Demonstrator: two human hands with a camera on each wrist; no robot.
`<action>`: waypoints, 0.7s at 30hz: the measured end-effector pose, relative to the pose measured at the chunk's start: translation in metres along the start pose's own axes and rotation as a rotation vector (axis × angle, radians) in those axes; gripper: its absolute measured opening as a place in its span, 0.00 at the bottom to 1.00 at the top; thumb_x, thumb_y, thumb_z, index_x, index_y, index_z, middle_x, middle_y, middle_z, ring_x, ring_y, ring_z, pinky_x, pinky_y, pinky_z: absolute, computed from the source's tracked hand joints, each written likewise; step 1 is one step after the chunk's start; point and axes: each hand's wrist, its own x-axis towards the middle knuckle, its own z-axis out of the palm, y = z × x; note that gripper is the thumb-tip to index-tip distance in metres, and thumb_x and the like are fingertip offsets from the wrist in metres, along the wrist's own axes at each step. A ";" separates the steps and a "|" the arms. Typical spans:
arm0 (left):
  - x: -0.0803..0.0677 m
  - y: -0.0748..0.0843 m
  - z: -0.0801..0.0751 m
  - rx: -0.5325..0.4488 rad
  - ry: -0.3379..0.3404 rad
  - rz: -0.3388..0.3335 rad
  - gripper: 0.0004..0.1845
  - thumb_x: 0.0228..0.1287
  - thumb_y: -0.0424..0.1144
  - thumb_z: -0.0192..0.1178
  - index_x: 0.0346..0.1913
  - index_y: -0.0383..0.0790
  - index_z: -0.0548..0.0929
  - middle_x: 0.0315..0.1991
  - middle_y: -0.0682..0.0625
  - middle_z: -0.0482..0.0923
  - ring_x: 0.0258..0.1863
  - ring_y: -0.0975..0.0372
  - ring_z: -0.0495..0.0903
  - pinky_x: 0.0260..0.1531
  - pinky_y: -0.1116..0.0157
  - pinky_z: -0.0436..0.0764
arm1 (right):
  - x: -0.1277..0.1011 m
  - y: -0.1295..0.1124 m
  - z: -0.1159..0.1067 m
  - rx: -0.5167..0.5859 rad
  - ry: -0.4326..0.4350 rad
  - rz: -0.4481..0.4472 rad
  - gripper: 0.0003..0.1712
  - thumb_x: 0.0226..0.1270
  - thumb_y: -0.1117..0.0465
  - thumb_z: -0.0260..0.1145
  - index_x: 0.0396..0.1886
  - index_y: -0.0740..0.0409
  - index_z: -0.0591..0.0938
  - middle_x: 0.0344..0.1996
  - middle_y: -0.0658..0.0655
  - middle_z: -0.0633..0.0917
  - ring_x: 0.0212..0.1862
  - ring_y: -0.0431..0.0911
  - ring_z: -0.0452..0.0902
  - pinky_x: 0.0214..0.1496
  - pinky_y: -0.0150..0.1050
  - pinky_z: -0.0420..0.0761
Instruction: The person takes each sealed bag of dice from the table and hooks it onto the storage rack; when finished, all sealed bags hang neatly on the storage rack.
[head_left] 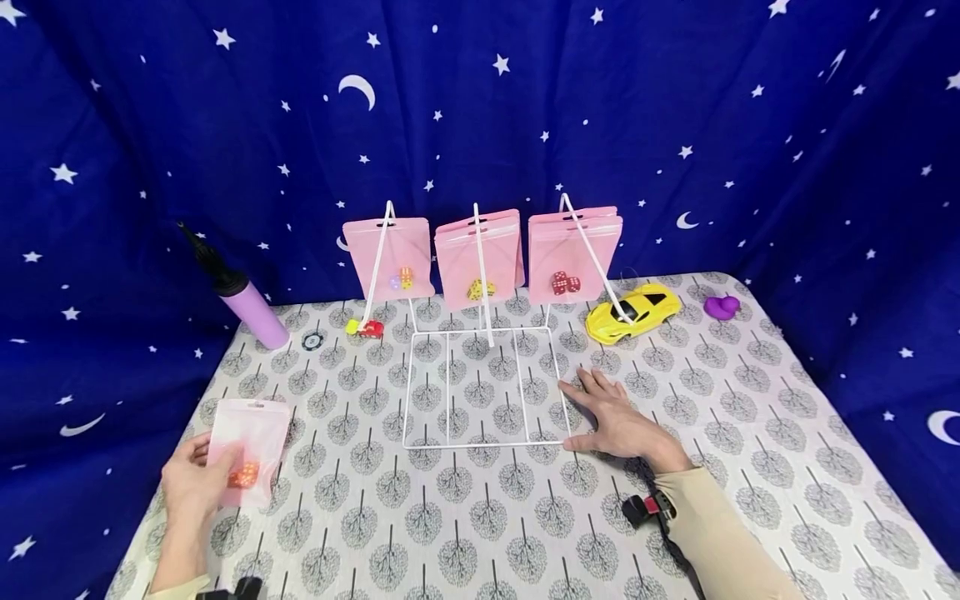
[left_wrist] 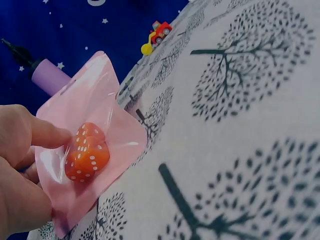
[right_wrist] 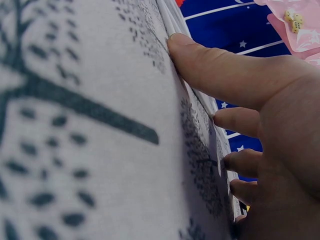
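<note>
Behind pink film, blurry orange dice (left_wrist: 86,159); left hand (head_left: 191,483) pinches pouch (head_left: 247,450), right hand (head_left: 618,421) flat.

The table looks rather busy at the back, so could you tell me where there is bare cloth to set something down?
Bare cloth lies along the near edge of the table between the left hand and right hand, and right of the right hand. The back is crowded: white wire rack, pink pouches, yellow car, purple pump.

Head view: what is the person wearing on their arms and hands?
Both hands are bare. The right hand comes out of a long beige sleeve with a black-and-red wrist device strapped on. The left hand shows a pale sleeve edge and a black device.
</note>
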 end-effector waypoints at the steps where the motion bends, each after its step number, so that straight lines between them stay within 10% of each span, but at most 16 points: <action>1: -0.001 0.001 0.000 -0.018 -0.002 0.001 0.25 0.60 0.36 0.66 0.59 0.31 0.76 0.31 0.60 0.73 0.28 0.77 0.68 0.24 0.81 0.72 | 0.000 0.000 0.000 0.000 0.000 0.000 0.56 0.50 0.40 0.74 0.76 0.52 0.60 0.76 0.71 0.48 0.76 0.69 0.35 0.72 0.71 0.37; 21: -0.028 0.044 0.003 -0.282 -0.039 0.058 0.02 0.66 0.32 0.60 0.38 0.37 0.81 0.26 0.73 0.76 0.30 0.78 0.75 0.30 0.83 0.76 | 0.001 0.000 -0.001 -0.009 0.002 -0.011 0.55 0.51 0.40 0.73 0.75 0.54 0.60 0.75 0.72 0.48 0.75 0.70 0.36 0.71 0.72 0.38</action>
